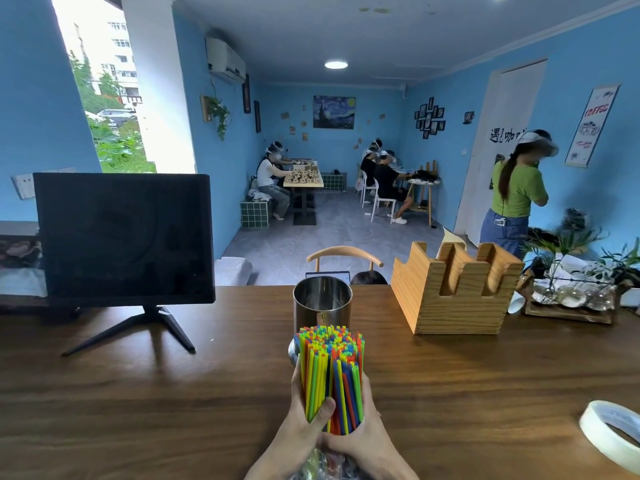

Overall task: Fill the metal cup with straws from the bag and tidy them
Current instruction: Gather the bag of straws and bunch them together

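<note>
- Head view: the left hand (pixel 304 415) and the right hand (pixel 360 427) together make the grip, and this grip is closed around a thick bundle of coloured straws (pixel 330 372).
- The left thumb lies across the front of the bundle, low on it; the right fingers wrap the other side.
- The straws stand almost upright and their top ends fan out a little above the grip.
- Just below the grip, a crumpled clear bag (pixel 322 462) covers the lower ends of the straws, between the two wrists.
- Directly beyond the grip, the metal cup (pixel 322 301) stands upright on the wooden surface (pixel 138 393); the straw tops hide its lower part, so I cannot tell if they touch it.
- Beyond the grip to the right is a wooden holder (pixel 453 292) with slots.
- Far to the left of the grip, a dark monitor (pixel 123 237) stands on its stand.
- Near the right edge, at the level of the grip, lies a roll of tape (pixel 613 431).
</note>
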Available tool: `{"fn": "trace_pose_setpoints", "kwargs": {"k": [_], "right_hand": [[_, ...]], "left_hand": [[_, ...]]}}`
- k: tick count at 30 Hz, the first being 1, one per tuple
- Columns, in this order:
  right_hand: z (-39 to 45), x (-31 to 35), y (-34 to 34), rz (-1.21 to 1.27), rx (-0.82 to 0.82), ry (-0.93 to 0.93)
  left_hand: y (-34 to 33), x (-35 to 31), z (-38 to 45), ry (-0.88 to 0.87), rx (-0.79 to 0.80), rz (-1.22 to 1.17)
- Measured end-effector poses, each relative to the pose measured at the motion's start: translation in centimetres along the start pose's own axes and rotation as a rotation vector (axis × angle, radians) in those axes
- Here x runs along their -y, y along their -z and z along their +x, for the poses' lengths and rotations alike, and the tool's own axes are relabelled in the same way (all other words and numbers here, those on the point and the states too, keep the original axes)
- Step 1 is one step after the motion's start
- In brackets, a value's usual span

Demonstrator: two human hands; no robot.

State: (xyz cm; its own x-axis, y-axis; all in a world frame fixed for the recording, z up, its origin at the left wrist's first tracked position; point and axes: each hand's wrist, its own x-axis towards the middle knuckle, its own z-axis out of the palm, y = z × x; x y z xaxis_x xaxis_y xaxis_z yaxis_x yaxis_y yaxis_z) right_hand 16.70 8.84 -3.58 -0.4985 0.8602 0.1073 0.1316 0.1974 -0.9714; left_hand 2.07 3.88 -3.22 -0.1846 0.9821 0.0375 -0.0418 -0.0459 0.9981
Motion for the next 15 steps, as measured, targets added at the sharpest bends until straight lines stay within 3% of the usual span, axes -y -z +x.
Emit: {"fn": "trace_pose_setpoints", "kwargs": {"k": [7,15], "right_hand": [[0.2,1.2,0.9,0.051,-0.041,0.036],[2.9,5.7,2.3,0.087,-0.094,0.131]], "left_hand": [[-1.0,-2.5,-0.6,-0.099,0.001,0.040],[-2.7,-7.1,1.1,-0.279,-0.176,0.046]]}}
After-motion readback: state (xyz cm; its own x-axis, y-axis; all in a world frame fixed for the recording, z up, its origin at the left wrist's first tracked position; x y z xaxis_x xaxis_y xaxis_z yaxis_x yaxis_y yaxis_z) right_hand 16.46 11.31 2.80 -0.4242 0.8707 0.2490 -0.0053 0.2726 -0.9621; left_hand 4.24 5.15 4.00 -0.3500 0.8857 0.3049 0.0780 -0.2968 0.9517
